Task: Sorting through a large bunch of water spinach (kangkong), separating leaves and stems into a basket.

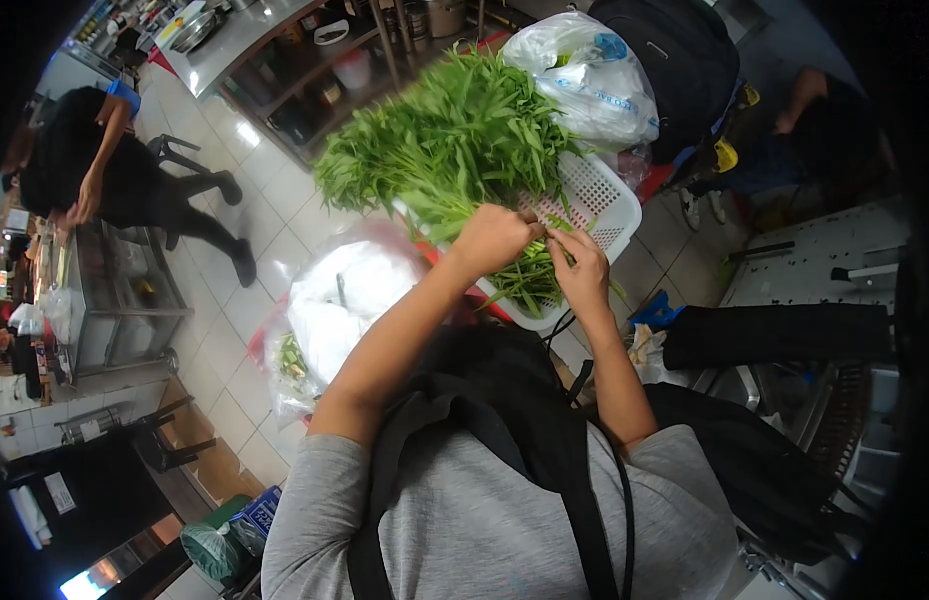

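My left hand [493, 241] is curled in a fist, pinching a green stem at its thumb side. Close by on the right, my right hand [582, 270] holds the same stem region between thumb and fingers; the piece is mostly hidden by the fingers. Both hands are above a white perforated plastic basket [623, 214]. A large heap of long-leaved greens [449, 127], resembling water spinach, lies across its far left part and spills over the rim. Short green stem pieces [530, 285] lie in the near end, under my hands.
A tied white plastic bag [592, 82] sits beyond the basket, beside a black backpack [670, 67]. Left of my arm stands a white-lined plastic bag [352, 292]. A person in black [111, 165] is at left; another person [817, 127] is at right. Steel shelving [277, 52] stands behind.
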`<control>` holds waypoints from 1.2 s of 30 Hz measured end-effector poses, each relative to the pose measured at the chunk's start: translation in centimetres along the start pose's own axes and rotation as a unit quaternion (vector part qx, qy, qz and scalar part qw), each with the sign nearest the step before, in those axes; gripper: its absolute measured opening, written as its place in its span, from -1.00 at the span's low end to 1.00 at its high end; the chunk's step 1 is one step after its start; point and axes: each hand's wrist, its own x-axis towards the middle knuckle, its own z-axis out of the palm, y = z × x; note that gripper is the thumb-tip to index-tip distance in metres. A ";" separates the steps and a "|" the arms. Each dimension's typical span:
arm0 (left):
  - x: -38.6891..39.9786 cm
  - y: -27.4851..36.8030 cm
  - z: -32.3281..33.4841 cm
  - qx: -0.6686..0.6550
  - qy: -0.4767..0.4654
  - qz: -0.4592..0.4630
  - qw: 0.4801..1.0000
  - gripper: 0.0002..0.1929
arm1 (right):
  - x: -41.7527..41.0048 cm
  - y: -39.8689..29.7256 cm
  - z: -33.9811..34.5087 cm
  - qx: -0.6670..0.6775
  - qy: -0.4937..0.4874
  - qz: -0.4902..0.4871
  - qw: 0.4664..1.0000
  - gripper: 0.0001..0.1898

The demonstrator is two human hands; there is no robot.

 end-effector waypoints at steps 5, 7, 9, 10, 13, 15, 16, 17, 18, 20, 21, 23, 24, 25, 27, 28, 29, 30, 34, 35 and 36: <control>-0.5 1.4 -0.4 -0.013 -0.008 -0.067 0.998 -0.72 | -0.3 0.2 0.8 0.032 -0.032 0.043 0.998 -0.81; -0.9 2.3 -0.7 -0.016 -0.020 -0.085 0.996 -0.70 | -0.7 0.6 0.9 0.043 -0.038 0.013 0.998 -0.81; -1.8 2.7 -0.5 -0.007 -0.036 -0.099 0.994 -0.67 | -1.0 -0.1 0.8 0.031 -0.047 0.012 0.998 -0.81; -2.3 2.9 -0.3 -0.001 -0.053 -0.109 0.993 -0.64 | -1.0 -0.5 1.0 0.017 -0.054 0.012 0.998 -0.81; -2.9 3.8 0.0 -0.027 0.003 -0.135 0.990 -0.54 | -1.1 -0.5 2.0 0.084 0.038 0.032 0.995 -0.83; -3.2 4.2 -0.1 -0.054 0.049 -0.157 0.985 -0.51 | -1.3 0.1 3.2 0.171 0.043 0.094 0.980 -0.83; -3.3 4.4 -0.1 -0.089 0.086 -0.190 0.974 -0.52 | -1.3 0.4 3.6 0.255 0.047 0.155 0.953 -0.83; -3.4 4.4 -0.1 -0.123 0.123 -0.225 0.959 -0.54 | -1.1 0.6 3.7 0.257 0.045 0.154 0.953 -0.83; -3.7 4.3 -0.1 -0.121 0.124 -0.227 0.958 -0.54 | -0.8 0.9 3.7 0.326 0.033 0.236 0.915 -0.81; -4.0 3.8 -0.1 -0.149 0.187 -0.237 0.942 -0.56 | -0.1 1.6 3.8 0.391 0.018 0.313 0.865 -0.80; -4.0 3.3 -0.3 -0.147 0.189 -0.239 0.941 -0.56 | 0.2 2.0 4.1 0.338 -0.014 0.285 0.897 -0.77; -4.3 1.8 -1.0 -0.251 0.299 -0.251 0.886 -0.71 | 0.6 4.0 6.2 0.206 -0.054 0.147 0.966 -0.68; -5.0 1.0 -1.9 -0.253 0.329 -0.279 0.866 -0.79 | 1.1 3.8 6.7 0.208 -0.057 0.145 0.966 -0.68; -5.9 0.2 -3.1 -0.253 0.359 -0.308 0.844 -0.87 | 1.5 3.4 7.5 0.057 -0.042 0.048 0.996 -0.66; -7.1 -0.5 -6.7 -0.315 0.410 -0.337 0.787 -0.83 | 2.9 2.8 8.6 -0.038 -0.053 -0.039 0.997 -0.63; -8.3 -0.9 -8.0 -0.403 0.437 -0.365 0.717 -0.83 | 3.9 2.5 9.8 -0.034 -0.055 -0.041 0.997 -0.63; -9.0 -1.0 -9.4 -0.468 0.473 -0.360 0.654 -0.81 | 5.1 2.5 11.5 0.077 -0.128 -0.022 0.989 -0.65; -10.2 -1.3 -10.4 -0.462 0.505 -0.359 0.635 -0.81 | 6.1 2.2 13.4 0.188 -0.200 -0.007 0.962 -0.66; -13.2 -2.0 -11.9 -0.487 0.556 -0.332 0.586 -0.82 | 7.3 2.4 19.8 0.012 -0.092 -0.036 0.995 -0.72; -13.9 -1.8 -12.2 -0.485 0.591 -0.320 0.560 -0.78 | 7.3 1.2 20.4 0.007 -0.133 0.025 0.991 -0.74; -14.7 -1.4 -12.6 -0.487 0.589 -0.308 0.566 -0.79 | 7.3 0.3 20.7 0.000 -0.173 0.086 0.981 -0.75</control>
